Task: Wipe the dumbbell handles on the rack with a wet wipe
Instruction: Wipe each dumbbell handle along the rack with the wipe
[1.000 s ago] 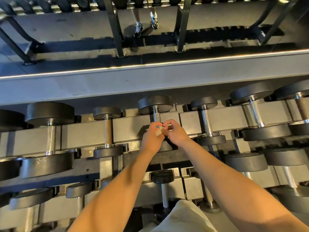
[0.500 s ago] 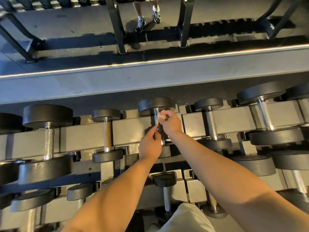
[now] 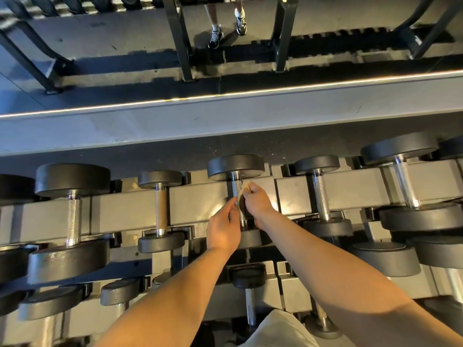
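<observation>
Dumbbell handle point(image 3: 241, 215): centre of the frame, on the upper rail of the rack point(image 3: 200, 204). It is knurled steel, stiff, and the dumbbell looks heavy, so it should not roll.
Wet wipe point(image 3: 246, 185): small, pale and probably soft and slippery, it lies against the handle's upper part.
Right hand point(image 3: 259, 204): your curled fingers pinch the wipe's top.
Left hand point(image 3: 223, 229): your fingertips seem to pinch its lower edge.
Hold: wrap the wipe round the knurling, which may tear it.

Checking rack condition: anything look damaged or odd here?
Dumbbell handle just left of the one under the wet wipe is dull brown, not chrome like the others; possibly rust. Nothing else stands out.
</observation>
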Demonstrator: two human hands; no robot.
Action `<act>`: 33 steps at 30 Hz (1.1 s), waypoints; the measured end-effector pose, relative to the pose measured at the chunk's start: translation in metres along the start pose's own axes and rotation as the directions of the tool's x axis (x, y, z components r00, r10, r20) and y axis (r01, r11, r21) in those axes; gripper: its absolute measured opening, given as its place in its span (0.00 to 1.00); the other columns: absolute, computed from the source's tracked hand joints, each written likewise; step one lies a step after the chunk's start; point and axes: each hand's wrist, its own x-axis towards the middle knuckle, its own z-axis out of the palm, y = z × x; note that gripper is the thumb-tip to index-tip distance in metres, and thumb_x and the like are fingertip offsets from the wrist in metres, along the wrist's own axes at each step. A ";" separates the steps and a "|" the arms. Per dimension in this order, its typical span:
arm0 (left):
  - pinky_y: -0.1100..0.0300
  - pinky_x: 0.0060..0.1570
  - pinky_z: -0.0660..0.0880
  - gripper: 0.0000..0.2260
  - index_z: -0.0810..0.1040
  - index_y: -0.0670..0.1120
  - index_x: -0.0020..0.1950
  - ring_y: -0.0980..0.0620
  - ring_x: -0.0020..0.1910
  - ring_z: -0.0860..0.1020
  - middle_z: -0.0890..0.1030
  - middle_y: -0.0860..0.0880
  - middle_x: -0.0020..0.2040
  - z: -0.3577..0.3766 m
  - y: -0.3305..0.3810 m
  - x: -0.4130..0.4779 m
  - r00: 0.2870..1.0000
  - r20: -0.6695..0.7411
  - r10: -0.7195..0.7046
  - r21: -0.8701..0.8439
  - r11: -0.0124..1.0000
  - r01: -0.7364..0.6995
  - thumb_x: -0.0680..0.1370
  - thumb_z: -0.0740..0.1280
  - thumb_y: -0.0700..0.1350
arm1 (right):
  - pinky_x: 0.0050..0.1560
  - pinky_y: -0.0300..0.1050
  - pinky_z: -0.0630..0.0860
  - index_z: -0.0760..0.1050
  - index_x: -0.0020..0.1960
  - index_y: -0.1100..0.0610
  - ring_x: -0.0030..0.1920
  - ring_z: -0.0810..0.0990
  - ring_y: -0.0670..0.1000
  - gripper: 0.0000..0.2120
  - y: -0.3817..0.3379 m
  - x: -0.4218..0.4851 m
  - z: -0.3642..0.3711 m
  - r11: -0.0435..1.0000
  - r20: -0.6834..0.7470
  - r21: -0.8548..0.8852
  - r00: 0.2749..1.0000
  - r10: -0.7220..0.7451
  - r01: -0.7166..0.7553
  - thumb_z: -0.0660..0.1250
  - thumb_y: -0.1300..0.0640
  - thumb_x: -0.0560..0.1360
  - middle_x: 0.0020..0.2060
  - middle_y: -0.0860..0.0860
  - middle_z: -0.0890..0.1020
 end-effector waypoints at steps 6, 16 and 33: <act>0.63 0.58 0.74 0.18 0.71 0.57 0.75 0.59 0.58 0.78 0.81 0.54 0.64 0.000 -0.003 0.001 1.000 0.010 0.019 0.016 1.000 -0.019 0.86 0.56 0.50 | 0.53 0.46 0.78 0.81 0.57 0.55 0.52 0.81 0.52 0.12 0.016 -0.003 -0.021 0.960 0.097 -0.280 0.993 0.063 -0.033 0.60 0.60 0.82 0.49 0.53 0.84; 0.60 0.47 0.78 0.17 0.71 0.59 0.74 0.55 0.49 0.81 0.84 0.52 0.53 -0.001 -0.005 0.001 1.000 0.018 0.003 -0.001 1.000 -0.003 0.85 0.56 0.53 | 0.53 0.47 0.79 0.75 0.52 0.51 0.53 0.81 0.48 0.05 0.014 0.000 -0.008 0.948 -0.038 -0.208 0.966 -0.255 0.242 0.68 0.59 0.79 0.51 0.47 0.81; 0.69 0.50 0.74 0.17 0.73 0.56 0.74 0.64 0.49 0.78 0.82 0.56 0.59 -0.002 -0.012 0.003 0.996 -0.023 0.082 -0.012 0.996 -0.083 0.85 0.57 0.51 | 0.49 0.50 0.80 0.75 0.49 0.52 0.46 0.81 0.52 0.02 0.019 -0.029 -0.002 0.785 0.025 -0.597 0.982 -0.188 0.165 0.66 0.56 0.80 0.44 0.50 0.81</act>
